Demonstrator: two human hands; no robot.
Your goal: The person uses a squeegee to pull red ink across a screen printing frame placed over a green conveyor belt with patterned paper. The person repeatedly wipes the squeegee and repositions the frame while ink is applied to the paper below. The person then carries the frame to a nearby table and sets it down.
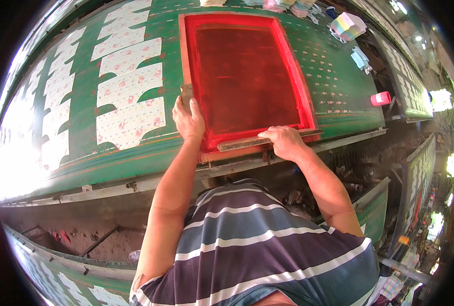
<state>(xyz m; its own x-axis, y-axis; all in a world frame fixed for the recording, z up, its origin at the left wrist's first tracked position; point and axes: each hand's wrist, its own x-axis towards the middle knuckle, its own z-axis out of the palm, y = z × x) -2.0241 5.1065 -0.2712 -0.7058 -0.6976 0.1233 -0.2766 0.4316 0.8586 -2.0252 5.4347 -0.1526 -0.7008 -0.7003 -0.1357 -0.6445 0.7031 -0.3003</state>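
A screen printing frame [184, 51] with a dark red mesh and bright red border lies on the green table, in front of me. My left hand [190, 120] grips its left side near the close corner, with a small brown block [186, 94] just above the fingers. Along the frame's near edge rests a long wooden squeegee [245, 143]. My right hand [286, 143] is closed over the middle of that squeegee, its fingertips partly hidden.
White printed fabric pieces [130, 122] lie in rows on the green table [84, 148], left of the frame. Small prints dot its right side. A pink-red container [380, 99], a pale blue cloth [360, 59] and a pastel stack [348, 26] sit at the right. A metal rail [339, 144] runs along the near edge.
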